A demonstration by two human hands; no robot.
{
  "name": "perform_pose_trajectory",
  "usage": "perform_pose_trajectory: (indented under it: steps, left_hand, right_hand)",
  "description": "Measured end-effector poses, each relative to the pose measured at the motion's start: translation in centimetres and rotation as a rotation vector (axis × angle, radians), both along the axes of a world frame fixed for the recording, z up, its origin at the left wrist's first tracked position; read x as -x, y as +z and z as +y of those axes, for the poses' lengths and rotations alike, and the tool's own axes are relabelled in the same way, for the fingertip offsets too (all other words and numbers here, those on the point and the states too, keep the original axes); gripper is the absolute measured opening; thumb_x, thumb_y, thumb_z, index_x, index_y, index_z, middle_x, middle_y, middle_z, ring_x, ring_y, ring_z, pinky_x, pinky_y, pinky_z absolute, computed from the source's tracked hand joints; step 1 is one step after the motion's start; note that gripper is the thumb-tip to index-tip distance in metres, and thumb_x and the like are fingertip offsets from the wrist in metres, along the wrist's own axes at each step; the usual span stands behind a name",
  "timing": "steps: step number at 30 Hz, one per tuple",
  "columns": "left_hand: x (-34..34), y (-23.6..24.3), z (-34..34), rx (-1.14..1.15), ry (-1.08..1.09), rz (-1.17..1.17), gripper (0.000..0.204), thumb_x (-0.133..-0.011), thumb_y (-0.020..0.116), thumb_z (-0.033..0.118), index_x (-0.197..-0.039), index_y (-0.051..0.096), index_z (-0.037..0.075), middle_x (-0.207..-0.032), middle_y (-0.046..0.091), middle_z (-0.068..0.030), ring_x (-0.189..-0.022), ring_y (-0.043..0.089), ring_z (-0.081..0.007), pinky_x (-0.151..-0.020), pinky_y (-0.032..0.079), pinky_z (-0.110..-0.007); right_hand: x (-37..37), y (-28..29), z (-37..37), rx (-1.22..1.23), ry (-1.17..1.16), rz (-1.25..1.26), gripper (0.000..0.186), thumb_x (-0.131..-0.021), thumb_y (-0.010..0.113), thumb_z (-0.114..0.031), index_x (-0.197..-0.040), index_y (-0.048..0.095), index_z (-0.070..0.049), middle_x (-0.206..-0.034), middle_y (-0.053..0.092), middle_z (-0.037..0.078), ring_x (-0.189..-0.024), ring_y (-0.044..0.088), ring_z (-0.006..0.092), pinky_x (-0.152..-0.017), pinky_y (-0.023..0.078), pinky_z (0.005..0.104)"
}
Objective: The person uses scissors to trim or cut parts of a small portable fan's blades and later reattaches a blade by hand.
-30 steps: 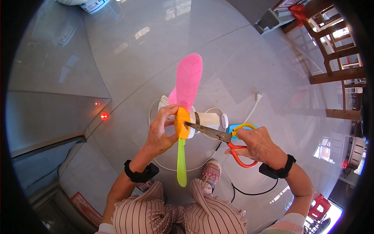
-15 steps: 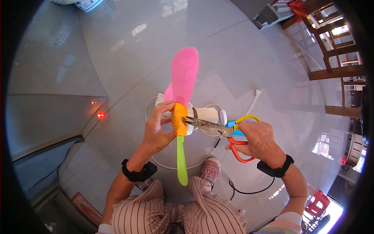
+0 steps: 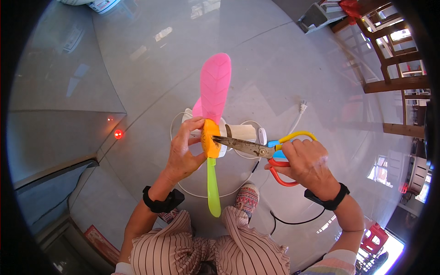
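Observation:
A fan blade assembly stands upright before me, with an orange hub (image 3: 210, 145), pink blades (image 3: 215, 85) and a green blade (image 3: 213, 188). My left hand (image 3: 184, 149) grips the orange hub from its left side, thumb below and fingers above. In my right hand (image 3: 308, 163) is a pair of scissors (image 3: 250, 146) with one yellow and one red handle. Its rusty blades lie together, and their tips touch the dark, worn middle of the hub. Behind the hub, partly hidden, are a white part and a cream cylinder (image 3: 244, 132).
A white cord with a plug (image 3: 303, 107) lies on the grey tiled floor. A small white oval piece (image 3: 262, 136) and a blue object (image 3: 278, 149) are right of the cylinder. A black cable (image 3: 298, 223) curves near my right foot. Wooden frames (image 3: 394, 85) stand far right.
The scissor blades have closed from slightly apart to together, their tips staying at the hub. My right hand has shifted a little to the right; the fan has moved slightly left.

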State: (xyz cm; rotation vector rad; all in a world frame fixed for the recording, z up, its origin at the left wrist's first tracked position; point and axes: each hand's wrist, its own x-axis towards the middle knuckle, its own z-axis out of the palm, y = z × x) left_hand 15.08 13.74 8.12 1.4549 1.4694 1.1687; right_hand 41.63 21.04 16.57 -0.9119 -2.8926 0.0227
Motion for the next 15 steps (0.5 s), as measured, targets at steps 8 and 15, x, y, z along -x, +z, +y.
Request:
perform_pose_trajectory:
  steps: [8,15]
  left_hand:
    - [-0.15,-0.02,-0.06,0.005,-0.016,0.026,0.066,-0.064,0.077,0.0,-0.121,0.044,0.007,-0.124,0.046,-0.0105,-0.11,0.052,-0.0228,-0.082,0.054,-0.033]
    - [0.03,-0.13,-0.05,-0.011,-0.02,0.041,0.064,-0.066,0.076,0.002,-0.12,0.044,0.007,-0.124,0.046,-0.0119,-0.109,0.053,-0.0236,-0.082,0.054,-0.033]
  right_hand:
    - [-0.55,1.01,0.64,0.021,0.03,-0.034,0.045,-0.069,0.07,-0.049,-0.079,0.054,-0.008,-0.062,0.045,0.002,-0.052,0.047,0.0145,-0.046,0.036,0.0293]
    - [-0.09,0.76,-0.08,0.001,0.017,-0.075,0.045,-0.072,0.068,-0.048,-0.078,0.052,-0.007,-0.059,0.043,0.002,-0.05,0.046,0.0138,-0.044,0.034,0.0287]
